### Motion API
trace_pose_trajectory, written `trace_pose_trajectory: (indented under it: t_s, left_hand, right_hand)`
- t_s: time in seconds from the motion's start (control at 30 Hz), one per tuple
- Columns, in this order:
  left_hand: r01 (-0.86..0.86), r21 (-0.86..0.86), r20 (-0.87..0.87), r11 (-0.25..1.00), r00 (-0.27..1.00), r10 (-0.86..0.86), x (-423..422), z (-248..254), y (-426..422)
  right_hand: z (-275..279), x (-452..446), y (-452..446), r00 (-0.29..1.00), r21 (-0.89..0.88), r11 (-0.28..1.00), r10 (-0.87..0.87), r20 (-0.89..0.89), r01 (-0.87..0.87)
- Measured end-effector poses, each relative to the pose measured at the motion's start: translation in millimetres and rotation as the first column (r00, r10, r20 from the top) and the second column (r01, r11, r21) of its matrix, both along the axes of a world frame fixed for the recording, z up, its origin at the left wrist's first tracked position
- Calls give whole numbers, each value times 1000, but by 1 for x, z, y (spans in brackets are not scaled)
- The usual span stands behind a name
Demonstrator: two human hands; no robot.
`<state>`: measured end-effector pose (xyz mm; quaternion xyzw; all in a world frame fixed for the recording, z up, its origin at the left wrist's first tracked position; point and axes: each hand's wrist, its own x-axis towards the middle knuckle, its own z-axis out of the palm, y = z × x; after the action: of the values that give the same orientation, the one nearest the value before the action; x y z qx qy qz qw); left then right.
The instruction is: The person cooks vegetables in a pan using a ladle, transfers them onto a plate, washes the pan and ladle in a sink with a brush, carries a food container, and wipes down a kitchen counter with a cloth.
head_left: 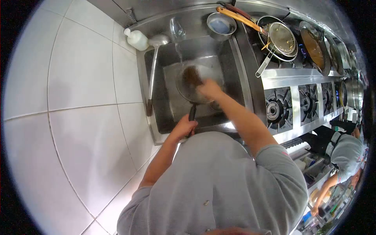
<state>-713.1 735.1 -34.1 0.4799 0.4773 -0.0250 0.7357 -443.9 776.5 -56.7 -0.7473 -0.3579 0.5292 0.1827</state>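
My left hand (184, 128) is closed around the black handle (192, 112) of a frying pan (183, 92), which is held inside the steel sink (160, 116). Over the pan, my right hand (210, 90) is closed and smeared by motion. At its fingers is a brown, brush-like scrubber (192, 75), too blurred to make out exactly. Water runs from the faucet (177, 29) into the sink near the pan's far side.
A long-handled ladle (154, 70) lies along the sink's left rim, near a white bottle (136, 39). A metal bowl (221, 26) sits at the back right corner. Strainers (282, 38) and pans stand on the stove (277, 109) at right. Another person (346, 152) works farther right.
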Motion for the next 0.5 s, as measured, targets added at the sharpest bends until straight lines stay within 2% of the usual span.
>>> trace_pose_trajectory:
  t_s: [0.07,0.1,0.13,0.2,0.23,0.27,0.3,0.33,0.37,0.4,0.43,0.47,0.5]
  left_hand:
    - [15,29,-65,999,998,-13,2,-2,14]
    - [30,61,-116,998,993,-23,2,-2,15]
    - [28,50,-118,998,993,-22,-1,5,14]
    - [-63,43,-143,997,987,69,-17,23,18]
    - [-58,-1,-102,998,993,58,-30,7,15]
    - [-48,-3,-107,999,993,48,-30,6,8]
    - [-8,66,-35,998,999,10,-26,6,0]
    - [23,137,39,990,999,-29,-20,6,-5]
    - [64,36,-16,997,998,-64,-6,23,2]
    - [64,34,-20,997,998,-63,-1,22,10]
    - [66,59,-84,996,995,-61,0,20,15]
    - [71,85,-145,994,988,-58,-1,18,16]
    - [79,112,-171,991,984,-59,-7,11,20]
  right_hand:
    - [27,-7,-3,995,-13,996,84,-54,-85]
    - [67,5,-9,968,-34,981,184,-170,-193]
    - [82,22,-13,967,-43,980,184,-173,-195]
    - [87,58,-17,880,-220,852,463,-107,-475]
    - [62,64,-21,883,-221,855,456,-114,-470]
    - [19,64,-26,843,-99,900,432,319,-424]
    - [-5,63,-29,666,38,907,279,691,-419]
    - [9,56,-30,669,41,910,272,691,-412]
    - [41,41,-27,812,100,910,304,497,-402]
    - [59,31,-26,905,152,913,330,267,-378]
    - [51,29,-26,823,171,831,454,340,-529]
    - [60,34,-28,826,168,833,456,331,-527]
    - [73,47,-28,786,53,800,572,236,-598]
